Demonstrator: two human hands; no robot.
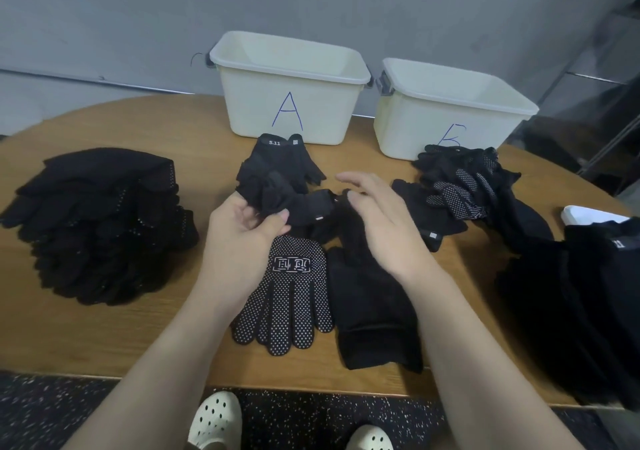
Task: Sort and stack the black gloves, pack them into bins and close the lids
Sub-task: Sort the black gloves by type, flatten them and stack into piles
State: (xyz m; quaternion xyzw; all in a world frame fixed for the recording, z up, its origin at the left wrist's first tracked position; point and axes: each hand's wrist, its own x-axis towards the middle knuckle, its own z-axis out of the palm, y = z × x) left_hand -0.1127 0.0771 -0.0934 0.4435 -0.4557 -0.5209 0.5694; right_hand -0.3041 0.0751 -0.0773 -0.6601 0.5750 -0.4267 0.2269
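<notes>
My left hand (242, 238) pinches a crumpled black fabric glove (294, 203) lifted over the table's middle. Beside it my right hand (377, 221) hovers with relaxed fingers, its fingertips close to the same glove's cuff, holding nothing. Under the hands lie a dotted black glove (291, 297) and a plain black glove (370, 318). A black glove marked 5.11 (280, 162) lies in front of bin A (291, 86). Bin B (446, 106) stands to its right. Both white bins are open. A tall stack of black gloves (100, 221) sits at the left.
More dotted gloves (464, 183) are heaped in front of bin B, and a dark pile (581, 304) fills the right edge of the wooden table (104, 338). A white lid (588, 214) shows behind that pile. My two white shoes appear below the table edge.
</notes>
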